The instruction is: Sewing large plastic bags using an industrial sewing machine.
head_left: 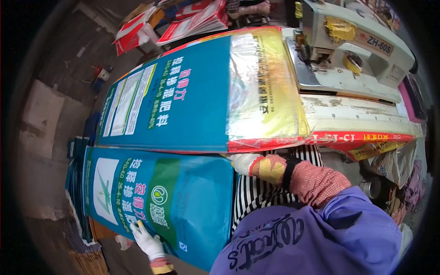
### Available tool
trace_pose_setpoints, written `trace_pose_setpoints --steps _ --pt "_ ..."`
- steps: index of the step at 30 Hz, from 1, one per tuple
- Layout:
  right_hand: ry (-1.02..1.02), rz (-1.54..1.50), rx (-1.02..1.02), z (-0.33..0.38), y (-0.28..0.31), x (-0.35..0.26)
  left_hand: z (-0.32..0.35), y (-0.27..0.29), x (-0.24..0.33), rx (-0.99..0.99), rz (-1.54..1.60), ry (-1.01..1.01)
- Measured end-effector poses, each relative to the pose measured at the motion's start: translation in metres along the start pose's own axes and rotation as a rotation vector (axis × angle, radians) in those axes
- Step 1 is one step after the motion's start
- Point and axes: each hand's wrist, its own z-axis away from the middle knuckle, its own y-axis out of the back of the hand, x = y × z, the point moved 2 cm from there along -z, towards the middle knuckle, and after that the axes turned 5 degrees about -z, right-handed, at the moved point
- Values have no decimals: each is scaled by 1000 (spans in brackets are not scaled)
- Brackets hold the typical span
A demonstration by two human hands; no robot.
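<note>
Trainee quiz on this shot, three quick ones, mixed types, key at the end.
1. Which is nearer the sewing machine: left hand or right hand?
2. True or false: the left hand wears a black glove.
3. Pick one. The left hand touches:
a) the upper bag
b) the lower bag
c) the striped cloth

Key: 1. Right hand. 2. False; the glove is white. 3. b.
</note>
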Motion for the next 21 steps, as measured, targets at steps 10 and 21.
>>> trace_pose_setpoints --steps 10,21 --pt "116 45 -317 90 46 -3 -173 114 257 35 810 -904" --pt "147 -421 22 121 152 8 -232 125 335 -487 1453 -736"
